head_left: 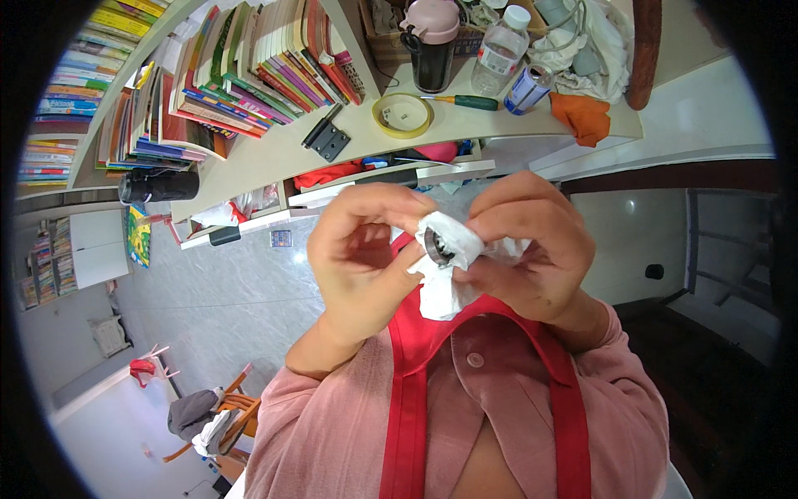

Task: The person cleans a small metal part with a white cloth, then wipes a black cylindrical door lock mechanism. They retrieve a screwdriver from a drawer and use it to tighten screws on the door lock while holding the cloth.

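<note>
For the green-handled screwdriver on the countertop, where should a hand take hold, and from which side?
Probably by the middle of its thick green handle, from above and the person's side. It lies sideways, with the clear plastic bottle standing close behind it. The thin shaft offers less to grip and runs left to the yellowish tape roll.

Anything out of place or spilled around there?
A small blue item lies alone on the floor, as if dropped, and drawers stand open, contents showing. No spill shows. Between left hand and right hand, the white tissue is crumpled.
</note>
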